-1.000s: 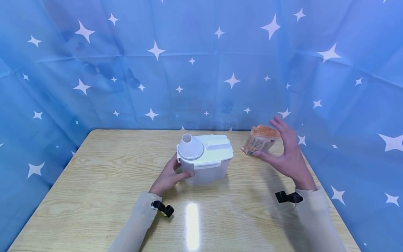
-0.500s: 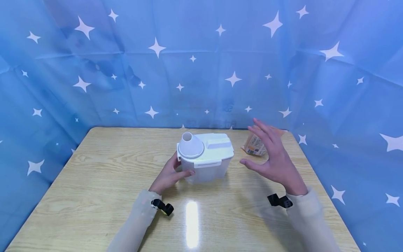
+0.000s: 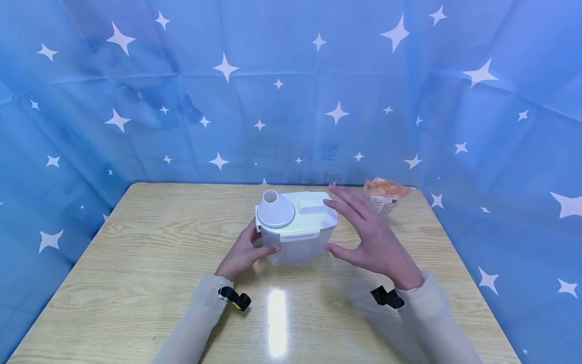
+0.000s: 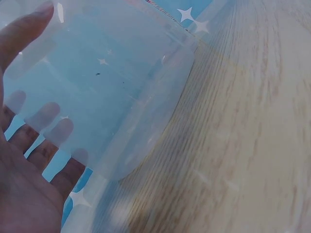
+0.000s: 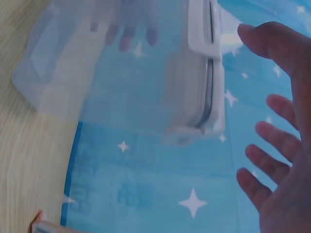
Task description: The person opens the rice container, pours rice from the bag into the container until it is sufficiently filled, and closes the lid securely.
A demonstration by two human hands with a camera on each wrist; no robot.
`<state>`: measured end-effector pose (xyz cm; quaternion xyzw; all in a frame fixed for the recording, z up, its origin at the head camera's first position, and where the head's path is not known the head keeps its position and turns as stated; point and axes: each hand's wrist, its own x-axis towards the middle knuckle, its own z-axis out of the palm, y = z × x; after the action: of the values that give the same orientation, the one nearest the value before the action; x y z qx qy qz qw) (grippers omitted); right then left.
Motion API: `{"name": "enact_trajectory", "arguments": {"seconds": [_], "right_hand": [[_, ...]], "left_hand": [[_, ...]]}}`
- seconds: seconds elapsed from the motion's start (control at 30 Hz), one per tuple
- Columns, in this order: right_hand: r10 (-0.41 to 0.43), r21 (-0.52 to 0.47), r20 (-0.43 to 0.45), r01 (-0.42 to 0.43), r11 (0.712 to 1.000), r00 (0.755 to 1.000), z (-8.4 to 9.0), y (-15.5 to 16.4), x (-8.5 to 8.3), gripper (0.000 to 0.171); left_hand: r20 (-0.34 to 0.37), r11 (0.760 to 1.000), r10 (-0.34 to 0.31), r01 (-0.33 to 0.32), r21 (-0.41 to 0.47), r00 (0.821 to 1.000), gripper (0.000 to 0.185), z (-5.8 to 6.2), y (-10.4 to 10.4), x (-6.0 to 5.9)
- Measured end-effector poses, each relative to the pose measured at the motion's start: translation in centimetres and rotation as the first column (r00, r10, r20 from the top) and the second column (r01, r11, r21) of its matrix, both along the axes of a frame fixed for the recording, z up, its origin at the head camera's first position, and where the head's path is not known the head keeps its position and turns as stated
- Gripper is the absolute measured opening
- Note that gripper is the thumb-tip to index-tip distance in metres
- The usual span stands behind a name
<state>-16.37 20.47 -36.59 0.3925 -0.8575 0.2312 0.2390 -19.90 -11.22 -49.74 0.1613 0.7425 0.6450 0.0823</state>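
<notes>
A translucent plastic storage container (image 3: 295, 248) with a white lid (image 3: 313, 210) stands on the table. On the lid's left part sits a white cone-shaped spout (image 3: 275, 210). My left hand (image 3: 245, 253) grips the container's left end, thumb on the front; through its clear wall the fingertips (image 4: 60, 130) show behind it in the left wrist view. My right hand (image 3: 368, 242) is beside the container's right end, fingers spread and thumb apart. In the right wrist view that hand holds nothing, and a gap shows between it and the lid.
An orange-and-white packet (image 3: 384, 194) stands at the back right of the wooden table (image 3: 136, 263), partly behind my right hand. A blue curtain (image 3: 291, 101) with white stars hangs along the back and both sides.
My right hand has moved left, away from the packet and over to the container's right end. The left hand and the container have stayed in place.
</notes>
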Motion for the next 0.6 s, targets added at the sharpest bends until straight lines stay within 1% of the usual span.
{"name": "enact_trajectory", "arguments": {"seconds": [0.1, 0.23, 0.43, 0.6], "right_hand": [[0.003, 0.03, 0.025, -0.004, 1.0, 1.0, -0.1, -0.6, 0.3, 0.085], [0.029, 0.044, 0.054, -0.031, 0.999, 0.998, -0.3, -1.5, 0.7, 0.082], [0.066, 0.066, 0.057, -0.07, 0.995, 0.996, -0.8, -2.6, 0.9, 0.076], [0.09, 0.077, 0.064, -0.095, 0.992, 0.994, -1.1, -3.4, 0.8, 0.072]], "left_hand": [[-0.001, 1.0, -0.001, 0.001, 0.001, 1.0, 0.092, 0.1, 0.0, 0.0], [0.008, 1.0, 0.004, -0.004, -0.006, 1.0, 0.092, 0.3, 0.1, 0.1], [0.042, 0.999, 0.025, -0.024, -0.025, 0.999, 0.092, 0.5, 0.1, 0.3], [0.032, 0.999, 0.027, -0.026, -0.025, 0.999, 0.091, 0.4, 0.1, 0.3]]}}
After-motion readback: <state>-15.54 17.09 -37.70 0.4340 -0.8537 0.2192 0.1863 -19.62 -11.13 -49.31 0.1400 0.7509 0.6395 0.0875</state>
